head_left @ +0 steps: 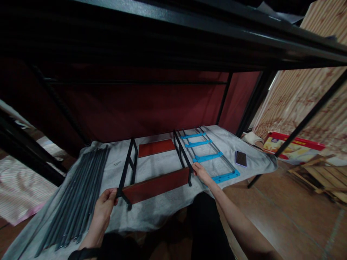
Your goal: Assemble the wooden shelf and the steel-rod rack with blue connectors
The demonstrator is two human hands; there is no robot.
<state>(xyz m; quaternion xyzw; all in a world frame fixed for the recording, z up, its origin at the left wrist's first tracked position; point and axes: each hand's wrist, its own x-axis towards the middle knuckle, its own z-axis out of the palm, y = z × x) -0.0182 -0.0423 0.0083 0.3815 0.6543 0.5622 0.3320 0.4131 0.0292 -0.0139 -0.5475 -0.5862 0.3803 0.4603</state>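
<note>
At our far left we see a striped cloth with a pink edge. Next to it, on the grey sheet, a bundle of dark rods lies side by side, the near ends uneven. Just right of the rods, our left hand pinches the near end of the frame's left side between thumb and fingers. The frame sits on the sheet in front of us, between our two hands: two black sides joined by a reddish-brown near board and a matching far board. A dark red panel stands behind it, and a black beam crosses above. Our right hand has its fingers closed on the near end of the frame's right side, beside the near board's right end. Just beyond that hand we see the rack, grey tubes crossed by blue bars, flat on the sheet. To its right lies a phone, apart from everything else on the sheet. Farther right we make out a red and yellow box, a patterned curtain and some slatted wood above the tiled floor.
</note>
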